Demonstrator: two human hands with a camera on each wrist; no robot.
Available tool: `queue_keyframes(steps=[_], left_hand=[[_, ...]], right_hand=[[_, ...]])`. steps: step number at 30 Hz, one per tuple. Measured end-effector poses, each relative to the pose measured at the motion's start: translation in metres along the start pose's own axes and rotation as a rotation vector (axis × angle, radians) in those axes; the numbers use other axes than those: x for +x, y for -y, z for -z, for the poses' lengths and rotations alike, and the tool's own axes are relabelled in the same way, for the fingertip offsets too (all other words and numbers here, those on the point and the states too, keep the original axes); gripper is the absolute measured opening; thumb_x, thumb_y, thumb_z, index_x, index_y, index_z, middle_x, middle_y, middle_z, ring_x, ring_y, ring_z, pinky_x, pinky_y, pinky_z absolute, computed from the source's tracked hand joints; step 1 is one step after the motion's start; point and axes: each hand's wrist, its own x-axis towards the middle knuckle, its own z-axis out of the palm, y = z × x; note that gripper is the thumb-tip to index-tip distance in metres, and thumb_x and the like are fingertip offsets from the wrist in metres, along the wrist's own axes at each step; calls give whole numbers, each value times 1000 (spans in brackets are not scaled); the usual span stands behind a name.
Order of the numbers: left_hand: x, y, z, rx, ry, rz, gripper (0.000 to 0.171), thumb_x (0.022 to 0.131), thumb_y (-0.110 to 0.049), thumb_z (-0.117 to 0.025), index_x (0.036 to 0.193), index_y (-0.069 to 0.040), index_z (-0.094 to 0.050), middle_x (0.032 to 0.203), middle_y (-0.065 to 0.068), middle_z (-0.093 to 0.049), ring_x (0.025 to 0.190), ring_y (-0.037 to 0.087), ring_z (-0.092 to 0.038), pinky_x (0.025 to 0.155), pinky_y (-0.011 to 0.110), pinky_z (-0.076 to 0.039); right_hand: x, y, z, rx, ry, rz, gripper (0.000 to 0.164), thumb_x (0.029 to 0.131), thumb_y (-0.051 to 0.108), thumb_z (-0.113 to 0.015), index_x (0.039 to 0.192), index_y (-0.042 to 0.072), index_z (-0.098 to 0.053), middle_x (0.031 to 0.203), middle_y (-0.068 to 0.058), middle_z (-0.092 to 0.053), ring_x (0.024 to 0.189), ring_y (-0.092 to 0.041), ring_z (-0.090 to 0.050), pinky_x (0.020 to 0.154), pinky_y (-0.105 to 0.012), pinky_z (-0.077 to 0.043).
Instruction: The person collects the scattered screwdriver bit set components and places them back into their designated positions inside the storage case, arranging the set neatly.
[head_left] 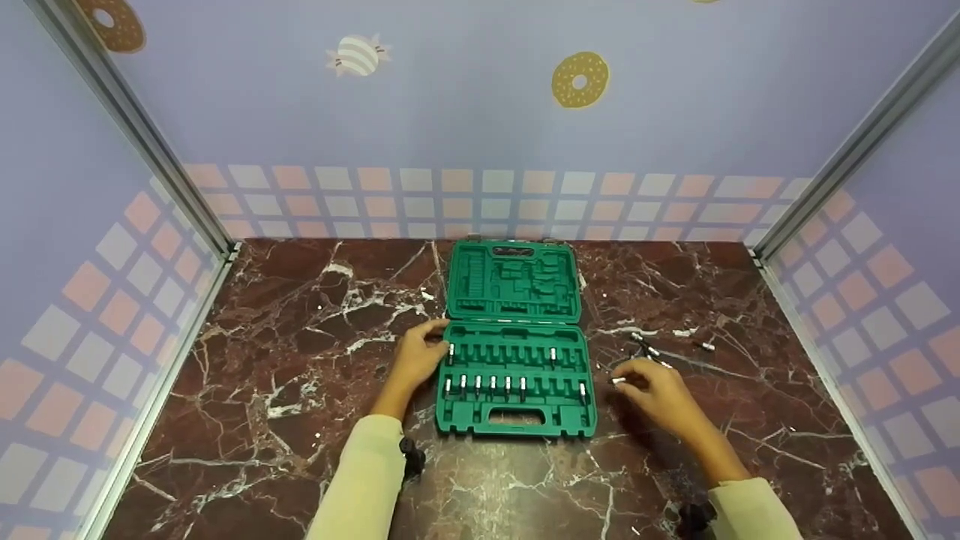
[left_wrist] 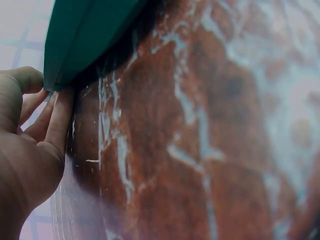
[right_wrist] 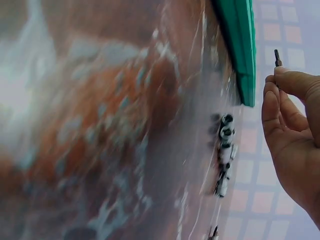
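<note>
Green case (head_left: 514,367) open on tabletop (head_left: 300,431), left hand (head_left: 417,357) gripping its edge, right hand (head_left: 661,393) pinching dark-tipped bit (right_wrist: 278,58), loose metal pieces (right_wrist: 226,150) nearby

From the head we look forward and down, well back, with the open green plastic case (head_left: 515,330) mid-frame. At each wrist we look low and close, turned sideways, along the dark red marbled tabletop (left_wrist: 160,125); both share the case, upper left in one, upper right in the other.

In the head view, a case (head_left: 517,368) is lying at lower centre on the tabletop (head_left: 292,337), bits (head_left: 493,386) sitting inside, loose pieces (head_left: 649,350) lying to its right.
</note>
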Motion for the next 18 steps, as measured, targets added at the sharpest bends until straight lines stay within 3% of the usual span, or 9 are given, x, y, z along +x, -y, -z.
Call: queue_keyframes(steps=[6, 18], left_hand=[[-1, -1, 0, -14, -1, -3, 41, 93, -7, -68, 134, -11, -70, 122, 13, -72, 100, 27, -71, 90, 44, -57], [0, -1, -1, 13, 2, -1, 41, 94, -9, -69, 135, -14, -70, 123, 12, -72, 101, 26, -71, 89, 43, -58]], right_hand=[[9, 10, -8, 41, 48, 46, 19, 84, -4, -80, 97, 9, -77, 95, -3, -74, 85, -14, -70, 75, -29, -60], [25, 36, -27, 110, 184, 22, 13, 89, 3, -77, 100, 9, -77, 100, -5, -74, 86, -13, -68, 74, -26, -58]])
